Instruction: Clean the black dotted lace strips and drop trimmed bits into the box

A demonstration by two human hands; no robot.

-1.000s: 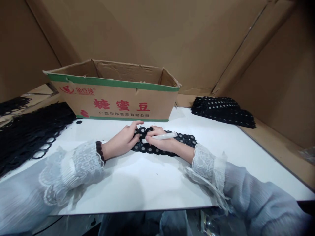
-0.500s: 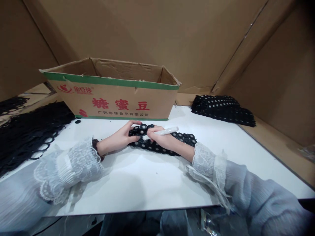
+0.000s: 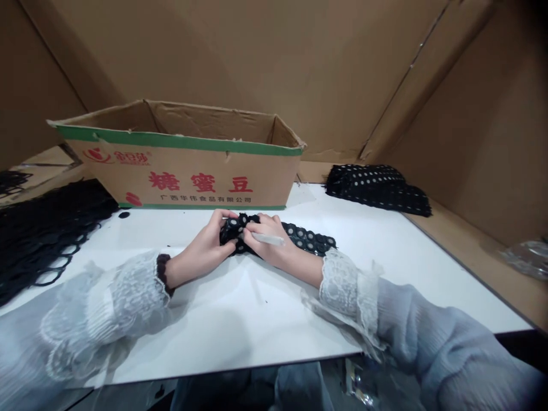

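A black strip with rows of round pale-centred discs (image 3: 311, 240) lies on the white table, its left end bunched up between my hands. My left hand (image 3: 204, 246) is closed around that left end, with thumb in front and fingers behind. In my right hand (image 3: 287, 251) is a white pen-shaped tool (image 3: 273, 240), its back end pointing right. The right fingertips meet the strip close to my left thumb. The tool's tip is hidden by the fingers, and my right hand and wrist cover the strip's middle.
Behind my hands stands an open cardboard box (image 3: 192, 180) with a green rim. Black sheets of ring-shaped cutouts (image 3: 51, 228) lie at left, near a loose black disc (image 3: 124, 215). More black dotted strips (image 3: 377, 185) are piled at back right. Clear plastic (image 3: 528, 258) lies far right.
The whole view has shifted slightly. The white tool has swung lower, its back end now lower and nearer me. My hands are closer together and the strip's left end is more bunched.
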